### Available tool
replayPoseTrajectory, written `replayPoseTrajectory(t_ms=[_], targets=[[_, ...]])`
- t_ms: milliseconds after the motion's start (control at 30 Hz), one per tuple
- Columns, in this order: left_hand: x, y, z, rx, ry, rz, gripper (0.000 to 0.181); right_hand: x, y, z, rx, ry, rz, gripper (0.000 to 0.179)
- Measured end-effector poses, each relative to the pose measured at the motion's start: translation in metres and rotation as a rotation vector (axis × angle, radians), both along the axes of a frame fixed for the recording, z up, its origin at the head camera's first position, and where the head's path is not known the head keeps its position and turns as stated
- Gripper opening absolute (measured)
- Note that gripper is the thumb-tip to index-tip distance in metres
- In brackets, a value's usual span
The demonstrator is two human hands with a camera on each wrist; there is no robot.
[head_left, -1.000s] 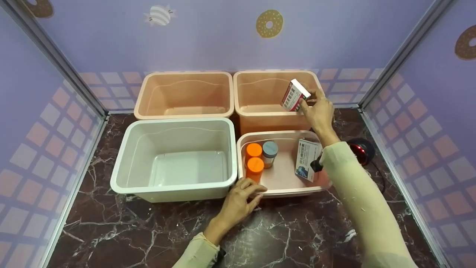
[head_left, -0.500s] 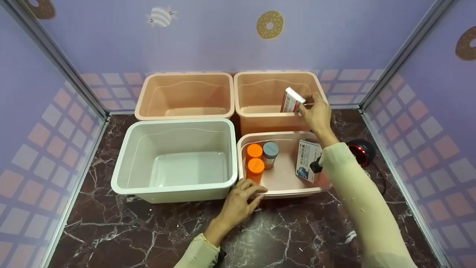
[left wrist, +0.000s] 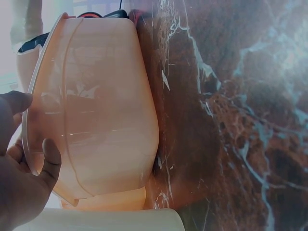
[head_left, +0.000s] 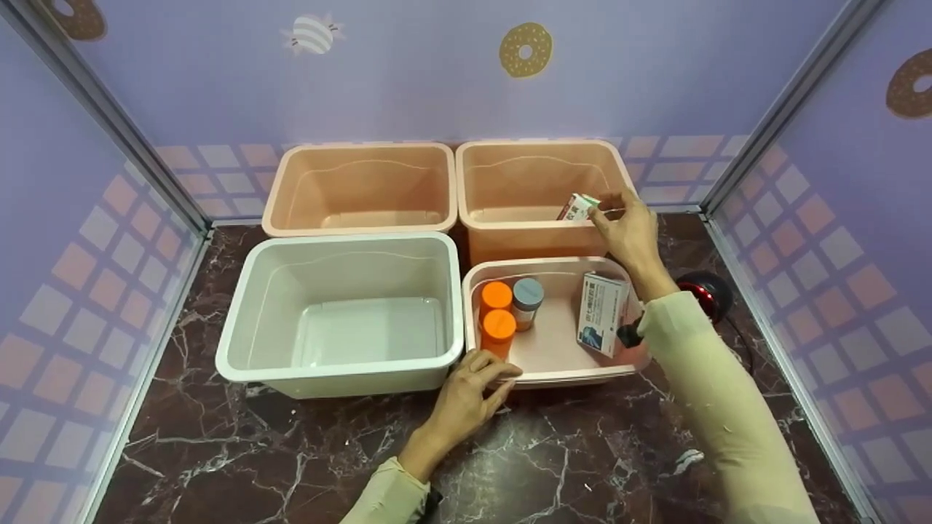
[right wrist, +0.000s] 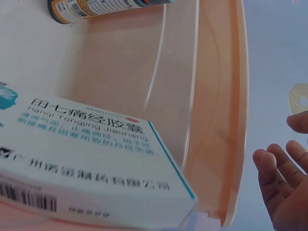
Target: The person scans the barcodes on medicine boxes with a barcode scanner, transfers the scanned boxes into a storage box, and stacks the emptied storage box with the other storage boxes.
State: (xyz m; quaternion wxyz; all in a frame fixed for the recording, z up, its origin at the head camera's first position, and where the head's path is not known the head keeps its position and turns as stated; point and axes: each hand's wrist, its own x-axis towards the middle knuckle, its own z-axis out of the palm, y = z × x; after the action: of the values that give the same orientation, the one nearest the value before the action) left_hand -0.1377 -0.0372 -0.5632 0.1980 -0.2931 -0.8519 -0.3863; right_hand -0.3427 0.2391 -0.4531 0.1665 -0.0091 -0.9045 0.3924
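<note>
At the near left corner of the front pink bin (head_left: 568, 376), my left hand (head_left: 460, 397) holds the rim, fingers over it and thumb outside the wall (left wrist: 110, 106). My right hand (head_left: 632, 229) is over the right end of the back right peach bin (head_left: 539, 233), its fingers apart and holding nothing in the right wrist view. Just below those fingers, a white medicine box (head_left: 579, 207) with red and green print stands tilted inside that bin, its lower part hidden by the front wall. A white-and-blue medicine box (head_left: 601, 313) leans in the front pink bin, under my right forearm.
Two orange-capped bottles (head_left: 498, 324) and a grey-capped bottle (head_left: 527, 298) stand at the pink bin's left side. A white bin (head_left: 338, 371) is left of it, with another peach bin (head_left: 360, 227) behind. A black device (head_left: 705, 295) with a red light and cable sits at right.
My right hand has lowered the red-and-white medicine box into the back right bin and let go of it. The left hand has stayed at the rim.
</note>
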Motion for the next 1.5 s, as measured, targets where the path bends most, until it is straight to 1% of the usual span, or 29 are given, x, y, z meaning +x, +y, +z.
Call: replayPoseTrajectory(t_ms=[267, 533, 833, 1000, 1300, 1500], targets=[[0.001, -0.001, -0.001, 0.009, -0.01, 0.002, 0.015, 0.013, 0.006, -0.001, 0.004, 0.003, 0.033, 0.034], [0.001, 0.0, -0.003, 0.014, 0.0, -0.001, 0.016, 0.025, 0.01, -0.002, 0.031, 0.003, 0.036, 0.033], [0.001, 0.0, -0.001, 0.009, -0.014, 0.002, 0.017, 0.037, 0.017, -0.007, 0.03, 0.018, 0.046, 0.033], [0.001, 0.0, -0.001, 0.007, -0.01, -0.002, 0.017, 0.043, 0.022, -0.01, 0.024, 0.023, 0.05, 0.033], [0.0, 0.0, 0.001, 0.002, -0.013, -0.008, 0.016, 0.054, 0.034, -0.016, 0.064, 0.014, 0.04, 0.031], [0.0, 0.0, 0.0, 0.003, -0.009, -0.006, 0.015, 0.061, 0.04, -0.023, 0.105, -0.016, 0.035, 0.031]])
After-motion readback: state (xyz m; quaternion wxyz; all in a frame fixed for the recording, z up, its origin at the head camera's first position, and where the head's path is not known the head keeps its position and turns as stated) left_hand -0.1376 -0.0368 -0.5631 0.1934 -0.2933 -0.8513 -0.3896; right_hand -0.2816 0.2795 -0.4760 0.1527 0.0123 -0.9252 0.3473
